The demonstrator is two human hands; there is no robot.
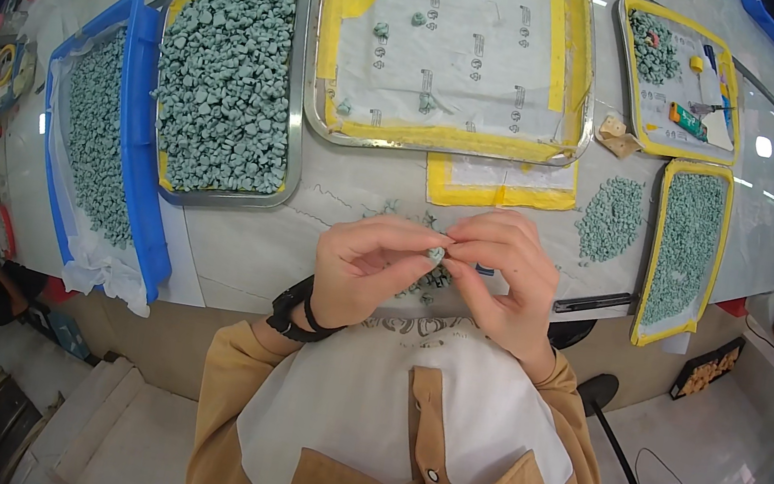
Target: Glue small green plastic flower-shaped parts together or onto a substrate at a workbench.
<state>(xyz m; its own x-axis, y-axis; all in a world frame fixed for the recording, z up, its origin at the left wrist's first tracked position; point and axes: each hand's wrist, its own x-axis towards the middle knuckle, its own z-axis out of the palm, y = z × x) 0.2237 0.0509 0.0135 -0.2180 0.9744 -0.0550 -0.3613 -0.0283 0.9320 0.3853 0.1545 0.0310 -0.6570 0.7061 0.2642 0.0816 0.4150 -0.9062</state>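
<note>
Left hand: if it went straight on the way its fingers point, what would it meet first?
The left hand would first meet the small green piece in its own pinch, then probably the right hand just opposite; exact depth is unclear here.

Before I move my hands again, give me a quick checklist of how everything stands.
1. Left hand and right hand together at one green piece: ok.
2. Full shape of that piece visible: cannot tell, it's partly covered.
3. Tabletop between the hands free of loose pieces: not ok.
4. Small pile on the right inside a tray: not ok, loose on the tabletop.
5. Blue tray at far left upright: ok.
</note>
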